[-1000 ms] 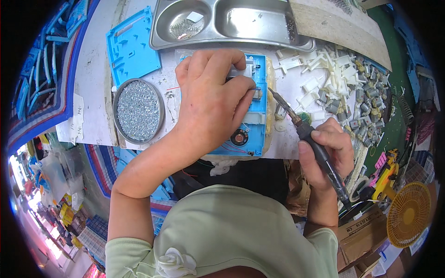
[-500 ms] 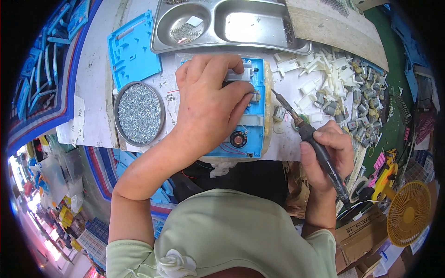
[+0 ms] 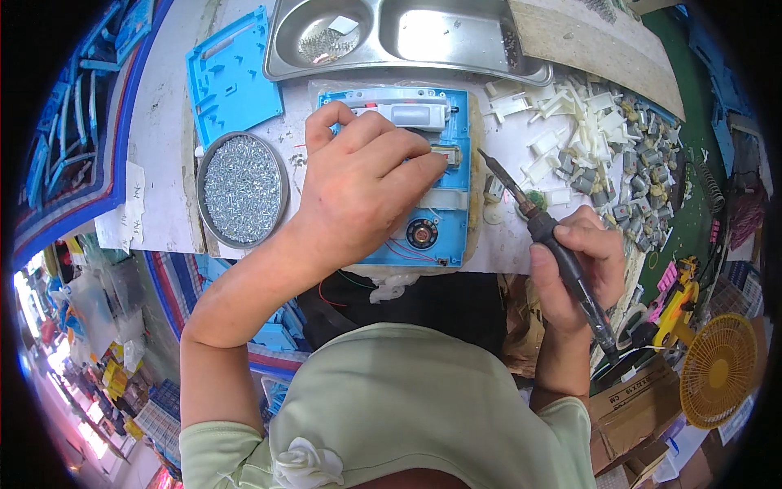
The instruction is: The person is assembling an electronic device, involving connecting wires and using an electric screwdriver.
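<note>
1. So the left hand (image 3: 366, 175) is over the open blue case (image 3: 453, 244), palm down, thumb and index tips close together by a small metal part (image 3: 450, 156). Honestly can't tell if they're pinching it or just touching.
2. Right hand (image 3: 593, 261) is wrapped around a black-handled soldering iron (image 3: 580, 289), tip pointing up and left, just beside the case's right edge.
3. Case sits on the desk (image 3: 503, 240) in front of the person, with a round speaker (image 3: 422, 234) and thin red wires near its lower edge.
4. Left of it: a round tin (image 3: 283, 196) full of tiny screws (image 3: 242, 191), and a loose blue panel (image 3: 235, 81) just above that.
5. Steel tray (image 3: 407, 72) lies beyond the case.
6. Over on the right, white plastic parts (image 3: 539, 169) are heaped up next to a bunch of little grey motors (image 3: 648, 155).
</note>
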`<move>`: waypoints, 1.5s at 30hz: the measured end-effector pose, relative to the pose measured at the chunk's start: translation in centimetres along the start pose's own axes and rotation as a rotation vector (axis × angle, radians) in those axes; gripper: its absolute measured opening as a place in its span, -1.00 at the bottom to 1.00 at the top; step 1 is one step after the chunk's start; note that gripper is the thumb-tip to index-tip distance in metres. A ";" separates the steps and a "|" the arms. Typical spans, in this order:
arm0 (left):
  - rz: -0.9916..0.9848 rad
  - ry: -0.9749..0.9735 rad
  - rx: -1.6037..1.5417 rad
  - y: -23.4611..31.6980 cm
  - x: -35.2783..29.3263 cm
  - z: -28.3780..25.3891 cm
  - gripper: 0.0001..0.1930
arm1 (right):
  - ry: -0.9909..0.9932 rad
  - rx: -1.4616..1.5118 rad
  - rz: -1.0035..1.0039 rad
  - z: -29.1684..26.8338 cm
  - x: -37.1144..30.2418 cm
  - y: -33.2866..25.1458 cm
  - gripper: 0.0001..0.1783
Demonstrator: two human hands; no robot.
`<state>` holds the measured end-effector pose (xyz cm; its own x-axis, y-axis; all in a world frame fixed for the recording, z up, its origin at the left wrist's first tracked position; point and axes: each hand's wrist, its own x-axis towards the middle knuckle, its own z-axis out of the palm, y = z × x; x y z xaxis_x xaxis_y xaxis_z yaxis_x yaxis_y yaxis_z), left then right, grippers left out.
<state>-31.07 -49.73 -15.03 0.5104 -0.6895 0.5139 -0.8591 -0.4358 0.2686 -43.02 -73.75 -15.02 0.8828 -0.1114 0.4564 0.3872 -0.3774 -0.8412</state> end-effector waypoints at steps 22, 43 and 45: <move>-0.074 0.008 -0.097 0.7 0.2 0.8 -0.71 | -0.001 0.014 -0.035 0.1 -0.6 0.4 -0.64; -0.095 0.011 -0.101 0.9 0.2 1.4 -0.67 | -0.037 -0.022 -0.068 0.9 -0.7 0.5 -0.64; -0.097 0.012 -0.090 0.9 0.2 1.4 -0.67 | -0.028 -0.030 -0.066 0.9 -0.7 0.6 -0.65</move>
<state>-31.70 -51.11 -15.86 0.5912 -0.6396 0.4914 -0.8060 -0.4461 0.3891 -43.19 -73.02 -16.11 0.8629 -0.0597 0.5018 0.4371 -0.4103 -0.8004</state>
